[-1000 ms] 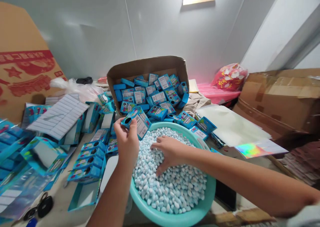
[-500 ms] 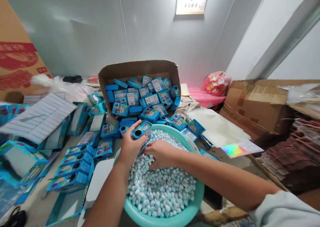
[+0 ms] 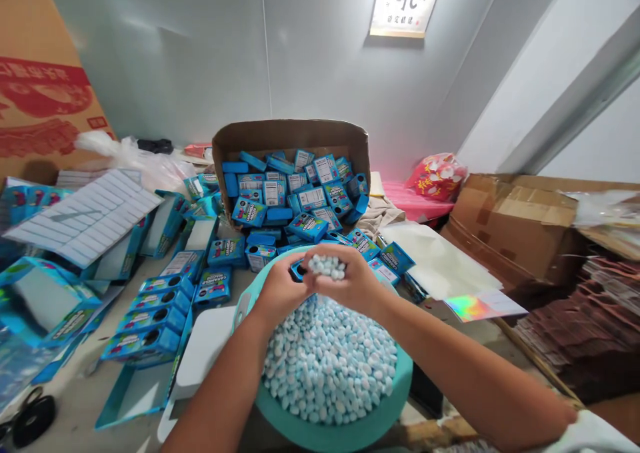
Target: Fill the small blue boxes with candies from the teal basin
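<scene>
Grey wall behind; pellets inside right grip.

Looks like a small packing workshop, with a cluttered worktable, a turquoise basin of loose pale-blue pellets, an open carton spilling small printed blue boxes, bigger brown cartons to the right and a plain grey panel wall.

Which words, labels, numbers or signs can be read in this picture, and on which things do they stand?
"CARAMELO MACIZO": on the fronts of several blue candy boxes.
"吼": the large character on the wall scroll; its smaller characters are unclear.
Red print on the orange-brown carton at left: too unclear to quote.
White printed panels on the boxes: too small to read.
</scene>
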Demonstrator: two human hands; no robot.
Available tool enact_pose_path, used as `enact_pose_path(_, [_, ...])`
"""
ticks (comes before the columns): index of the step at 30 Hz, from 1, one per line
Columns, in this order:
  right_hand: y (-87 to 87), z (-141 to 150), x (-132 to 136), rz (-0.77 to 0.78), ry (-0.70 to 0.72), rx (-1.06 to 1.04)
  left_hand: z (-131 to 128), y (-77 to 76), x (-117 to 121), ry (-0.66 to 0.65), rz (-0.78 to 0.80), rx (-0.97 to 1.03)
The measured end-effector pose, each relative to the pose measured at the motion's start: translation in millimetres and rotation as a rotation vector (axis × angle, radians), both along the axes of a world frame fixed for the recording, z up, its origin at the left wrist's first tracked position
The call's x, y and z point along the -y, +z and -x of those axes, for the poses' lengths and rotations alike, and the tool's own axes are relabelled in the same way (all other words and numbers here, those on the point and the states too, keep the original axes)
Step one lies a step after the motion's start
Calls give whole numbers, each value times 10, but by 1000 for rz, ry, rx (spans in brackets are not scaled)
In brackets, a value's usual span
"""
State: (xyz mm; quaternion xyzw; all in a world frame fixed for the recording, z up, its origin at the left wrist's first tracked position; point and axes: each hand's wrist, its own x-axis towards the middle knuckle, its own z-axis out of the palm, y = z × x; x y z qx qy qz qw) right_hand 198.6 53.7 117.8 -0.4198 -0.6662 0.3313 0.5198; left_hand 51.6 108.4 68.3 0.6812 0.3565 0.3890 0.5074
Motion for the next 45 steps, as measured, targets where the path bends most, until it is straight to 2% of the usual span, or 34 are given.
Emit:
enact_pose_path(4, [-6, 128, -219, 114, -132, -432, -39, -27, 40, -54, 1, -95])
enact_pose_path(9, [-78, 186, -326, 192, -194, -607, -58, -71, 25, -87, -33, -140])
enact_pose_path(16, [-67, 217, -285, 250, -211, -669, -82, -20, 42, -128, 14, -177])
enact_pose_path(20, [-71, 242, -269, 225, -228, -694, -77, 24, 57, -135, 30, -195])
enact_pose_path(32, [-110, 200, -253, 250, -199, -757, -40, 41, 82, -173, 24, -117])
enact_pose_path(37, [-96, 207, -249, 254, -181, -815, -54, 35, 75, -170, -74, -130])
enact_pose_path(41, [-105, 221, -243, 228, -122, -794, -77, 53, 83, -105, -193, -231])
enact_pose_path(45, [-125, 220, -249, 211, -105, -755, -77, 98, 95, -124, -191, -233])
